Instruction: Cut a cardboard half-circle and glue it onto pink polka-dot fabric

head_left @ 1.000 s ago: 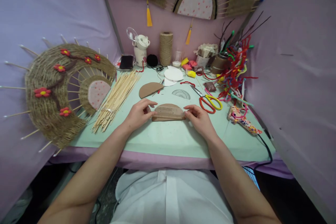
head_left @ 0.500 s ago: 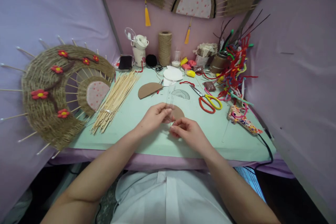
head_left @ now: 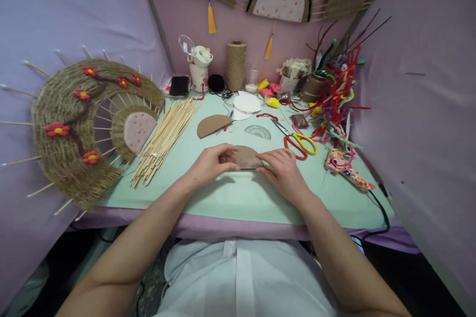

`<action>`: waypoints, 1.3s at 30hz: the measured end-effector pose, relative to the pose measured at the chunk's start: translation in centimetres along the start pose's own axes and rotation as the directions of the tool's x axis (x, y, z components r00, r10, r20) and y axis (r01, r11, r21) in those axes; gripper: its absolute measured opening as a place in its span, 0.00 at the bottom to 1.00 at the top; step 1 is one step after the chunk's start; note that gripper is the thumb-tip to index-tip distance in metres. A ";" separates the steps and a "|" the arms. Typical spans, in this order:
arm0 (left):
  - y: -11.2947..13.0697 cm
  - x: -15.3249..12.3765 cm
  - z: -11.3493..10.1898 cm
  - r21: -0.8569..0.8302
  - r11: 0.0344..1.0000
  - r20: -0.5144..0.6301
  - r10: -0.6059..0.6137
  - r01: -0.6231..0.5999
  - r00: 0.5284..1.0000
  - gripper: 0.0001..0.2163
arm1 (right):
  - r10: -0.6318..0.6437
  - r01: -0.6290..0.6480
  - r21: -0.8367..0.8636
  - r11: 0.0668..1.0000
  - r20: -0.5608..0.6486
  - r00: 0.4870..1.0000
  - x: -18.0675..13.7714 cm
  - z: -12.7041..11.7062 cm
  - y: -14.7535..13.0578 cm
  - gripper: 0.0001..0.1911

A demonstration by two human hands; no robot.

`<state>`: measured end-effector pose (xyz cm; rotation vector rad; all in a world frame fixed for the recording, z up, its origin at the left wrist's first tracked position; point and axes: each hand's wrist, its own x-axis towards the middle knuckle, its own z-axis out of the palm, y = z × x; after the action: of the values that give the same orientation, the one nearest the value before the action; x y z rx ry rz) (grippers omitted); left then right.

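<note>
A brown cardboard half-disc [head_left: 245,156] lies flat on the pale green table top [head_left: 238,193] in front of me. My left hand [head_left: 210,163] rests on its left end, fingers curled over the edge. My right hand [head_left: 283,171] presses its right end with fingers spread flat. A second brown half-disc [head_left: 212,124] lies farther back. A clear protractor [head_left: 257,132] sits just beyond the held piece.
A bundle of bamboo sticks [head_left: 167,137] lies at left beside a woven twine fan with red flowers [head_left: 80,124]. Red and yellow scissors [head_left: 299,142], a glue gun [head_left: 345,169], pipe cleaners [head_left: 336,96], a twine spool [head_left: 236,65] and white discs [head_left: 245,104] crowd the back and right.
Half a second ago both hands were bunched together over the piece near a clear ruler; now they have spread to its two ends and it lies flat.
</note>
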<state>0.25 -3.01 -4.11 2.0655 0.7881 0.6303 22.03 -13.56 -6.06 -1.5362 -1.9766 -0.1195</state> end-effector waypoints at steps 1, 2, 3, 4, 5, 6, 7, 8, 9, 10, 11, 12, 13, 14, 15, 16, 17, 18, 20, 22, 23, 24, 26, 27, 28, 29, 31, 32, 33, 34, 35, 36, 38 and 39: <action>-0.4 -0.3 -0.6 0.073 0.997 -0.046 0.027 -0.024 0.999 0.20 | 0.011 -0.011 0.000 1.000 0.006 1.000 -0.1 0.1 0.3 0.12; -0.8 -0.7 -1.1 0.152 0.987 -0.080 0.053 -0.041 0.995 0.23 | 0.022 -0.022 0.002 1.000 0.018 1.000 -0.1 0.2 0.5 0.12; -1.3 -1.0 -1.6 0.218 0.975 -0.100 0.071 -0.048 0.992 0.24 | 0.032 -0.032 0.004 0.999 0.032 0.999 -0.1 0.2 0.8 0.12; -1.6 -1.4 -2.1 0.266 0.963 -0.110 0.079 -0.048 0.991 0.24 | 0.039 -0.040 0.007 0.999 0.049 0.998 -0.2 0.3 1.0 0.11; -2.0 -1.8 -2.4 0.294 0.955 -0.110 0.080 -0.044 0.991 0.24 | 0.044 -0.045 0.008 0.999 0.065 0.997 -0.2 0.3 1.2 0.11; -2.3 -2.1 -2.5 0.309 0.950 -0.106 0.076 -0.039 0.991 0.24 | 0.048 -0.048 0.008 0.999 0.078 0.996 -0.2 0.3 1.3 0.11; -2.6 -2.3 -2.6 0.317 0.948 -0.098 0.072 -0.037 0.993 0.24 | 0.050 -0.050 0.006 0.999 0.089 0.995 -0.2 0.4 1.4 0.11; -2.8 -2.5 -2.5 0.320 0.946 -0.087 0.072 -0.041 0.994 0.24 | 0.050 -0.050 0.004 0.999 0.098 0.994 -0.2 0.4 1.5 0.11; -3.0 -2.6 -2.4 0.322 0.946 -0.076 0.075 -0.047 0.994 0.24 | 0.048 -0.049 0.001 0.999 0.106 0.993 -0.2 0.5 1.5 0.11; -3.2 -2.7 -2.2 0.323 0.945 -0.065 0.079 -0.054 0.995 0.25 | 0.046 -0.046 -0.002 0.999 0.111 0.993 -0.2 0.6 1.5 0.11; -3.3 -2.7 -2.1 0.324 0.944 -0.055 0.083 -0.060 0.995 0.25 | 0.044 -0.043 -0.006 0.999 0.113 0.993 -0.2 0.7 1.5 0.12; -3.4 -2.7 -1.9 0.326 0.943 -0.046 0.085 -0.065 0.995 0.26 | 0.044 -0.043 -0.011 0.999 0.113 0.993 -0.2 0.9 1.4 0.12; -3.5 -2.7 -1.8 0.330 0.942 -0.038 0.085 -0.068 0.996 0.27 | 0.045 -0.044 -0.015 0.999 0.111 0.993 -0.2 1.0 1.4 0.12; -3.5 -2.7 -1.8 0.334 0.940 -0.031 0.083 -0.068 0.996 0.27 | 0.047 -0.046 -0.016 0.999 0.108 0.993 -0.1 1.1 1.4 0.12; -3.5 -2.7 -1.7 0.340 0.938 -0.024 0.079 -0.067 0.997 0.28 | 0.048 -0.047 -0.015 0.999 0.108 0.993 0.0 1.2 1.3 0.12; -3.4 -2.7 -1.7 0.347 0.936 -0.018 0.076 -0.065 0.997 0.27 | 0.048 -0.047 -0.011 0.999 0.109 0.993 0.0 1.3 1.2 0.12; -3.3 -2.7 -1.7 0.354 0.933 -0.014 0.073 -0.064 0.997 0.27 | 0.044 -0.044 -0.006 0.999 0.111 0.993 0.1 1.4 1.1 0.12; -3.3 -2.7 -1.7 0.359 0.931 -0.012 0.072 -0.063 0.997 0.27 | 0.040 -0.041 0.001 0.999 0.115 0.993 0.2 1.5 1.0 0.12; -3.1 -2.7 -1.6 0.363 0.930 -0.012 0.071 -0.062 0.997 0.26 | 0.035 -0.038 0.017 0.999 0.124 0.992 0.3 1.6 0.9 0.12; -3.1 -2.7 -1.6 0.358 0.932 -0.015 0.073 -0.063 0.997 0.26 | 0.039 -0.043 0.031 0.999 0.131 0.991 0.3 1.8 0.8 0.12; -3.1 -2.7 -1.6 0.355 0.933 -0.017 0.074 -0.063 0.997 0.26 | 0.041 -0.046 0.036 0.998 0.135 0.990 0.3 1.9 0.7 0.12; -3.1 -2.7 -1.5 0.352 0.934 -0.019 0.075 -0.064 0.997 0.26 | 0.043 -0.049 0.038 0.998 0.140 0.989 0.3 1.9 0.7 0.12; -3.1 -2.7 -1.5 0.349 0.935 -0.020 0.079 -0.067 0.997 0.26 | 0.045 -0.051 0.036 0.998 0.151 0.988 0.3 2.1 0.7 0.12; -3.1 -2.7 -1.5 0.350 0.934 -0.018 0.083 -0.071 0.996 0.25 | 0.045 -0.051 0.034 0.998 0.155 0.987 0.3 2.1 0.7 0.12; -3.2 -2.7 -1.5 0.353 0.933 -0.015 0.088 -0.077 0.996 0.25 | 0.046 -0.052 0.033 0.998 0.157 0.986 0.3 2.2 0.7 0.12; -3.2 -2.7 -1.5 0.355 0.931 -0.013 0.093 -0.083 0.996 0.24 | 0.047 -0.052 0.032 0.998 0.158 0.986 0.3 2.2 0.7 0.12; -3.3 -2.6 -1.4 0.362 0.927 -0.007 0.106 -0.096 0.994 0.23 | 0.050 -0.056 0.039 0.998 0.158 0.986 0.3 2.3 0.6 0.12; -3.4 -2.6 -1.4 0.365 0.926 -0.005 0.111 -0.102 0.994 0.23 | 0.053 -0.060 0.045 0.997 0.156 0.986 0.3 2.3 0.6 0.12; -3.5 -2.6 -1.4 0.368 0.924 -0.005 0.116 -0.106 0.993 0.23 | 0.056 -0.065 0.053 0.996 0.156 0.986 0.3 2.3 0.6 0.12; -3.5 -2.6 -1.4 0.371 0.922 -0.004 0.119 -0.109 0.993 0.22 | 0.060 -0.071 0.061 0.996 0.159 0.985 0.3 2.3 0.6 0.12; -3.6 -2.6 -1.4 0.374 0.921 -0.004 0.122 -0.112 0.992 0.22 | 0.062 -0.074 0.070 0.995 0.161 0.985 0.3 2.2 0.5 0.12; -3.6 -2.6 -1.3 0.376 0.920 -0.005 0.125 -0.114 0.992 0.22 | 0.063 -0.077 0.078 0.994 0.161 0.985 0.2 2.1 0.5 0.12; -3.6 -2.6 -1.2 0.379 0.918 -0.006 0.128 -0.116 0.992 0.21 | 0.058 -0.073 0.092 0.993 0.158 0.986 0.1 1.9 0.6 0.13; -3.6 -2.6 -1.2 0.379 0.918 -0.007 0.129 -0.117 0.992 0.21 | 0.049 -0.065 0.099 0.993 0.155 0.987 0.1 1.8 0.6 0.13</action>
<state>-3.47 -2.59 -6.83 2.4785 0.8552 0.6169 21.82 -12.55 -7.63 -1.5736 -2.0192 0.1257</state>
